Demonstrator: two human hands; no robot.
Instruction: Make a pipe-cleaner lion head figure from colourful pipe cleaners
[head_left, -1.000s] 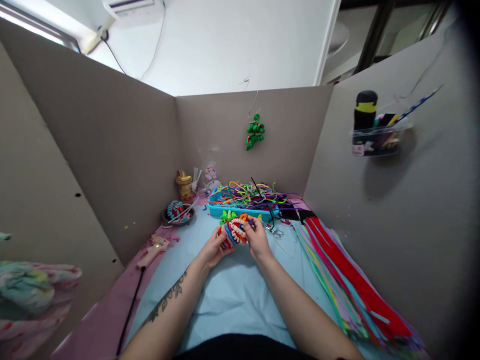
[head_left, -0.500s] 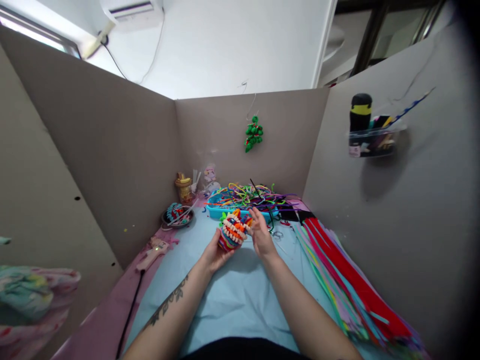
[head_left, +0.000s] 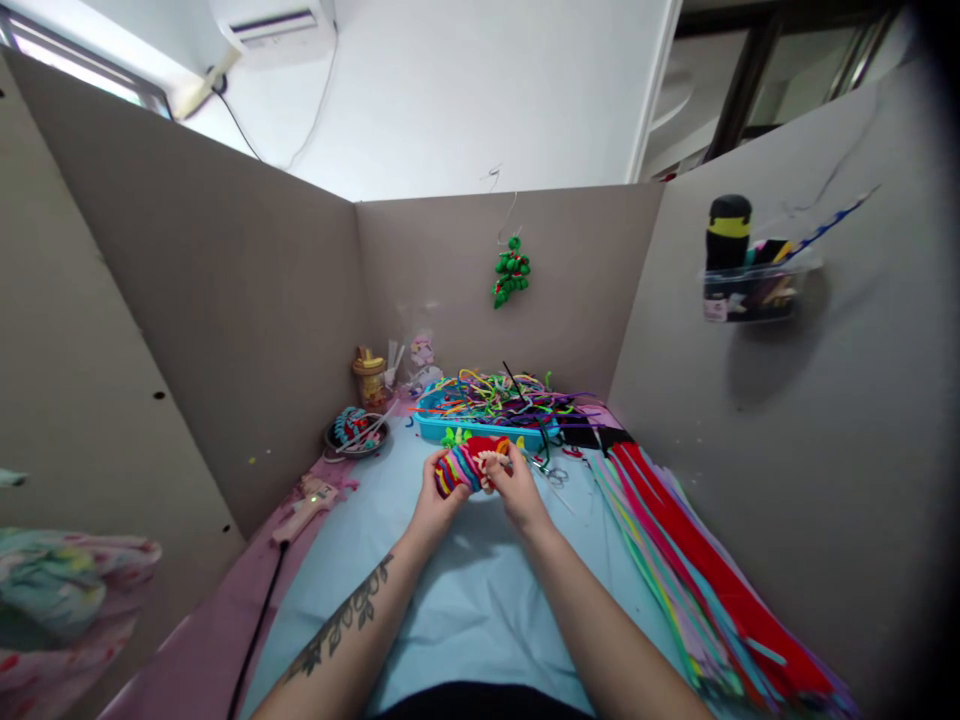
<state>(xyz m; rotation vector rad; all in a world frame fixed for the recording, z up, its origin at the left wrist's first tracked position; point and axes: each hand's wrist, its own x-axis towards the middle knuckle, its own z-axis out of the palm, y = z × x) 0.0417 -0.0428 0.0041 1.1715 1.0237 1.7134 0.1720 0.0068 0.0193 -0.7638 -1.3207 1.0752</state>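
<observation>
Both hands hold a small craft figure of coiled pipe cleaners (head_left: 466, 466), above the blue table cover. Rainbow stripes face me on its left part, with red on top and cream loops at the right. My left hand (head_left: 437, 500) is closed around the striped end. My right hand (head_left: 519, 487) grips the cream-looped end between thumb and fingers, which cover part of it. Green bits stick up behind the figure's upper left edge. Just right of my right hand lie scissors (head_left: 556, 476).
A blue tray (head_left: 484, 430) heaped with coloured pipe cleaners stands behind the hands. Long pipe cleaner bundles (head_left: 697, 560) lie at right. At left are a dark bowl (head_left: 360, 450) and a pink glue gun (head_left: 304, 512) with a black cord. Grey partitions surround the table.
The figure has been turned, so its striped side now faces me instead of the cream-looped front. My right hand has closed from spread fingers onto its right end.
</observation>
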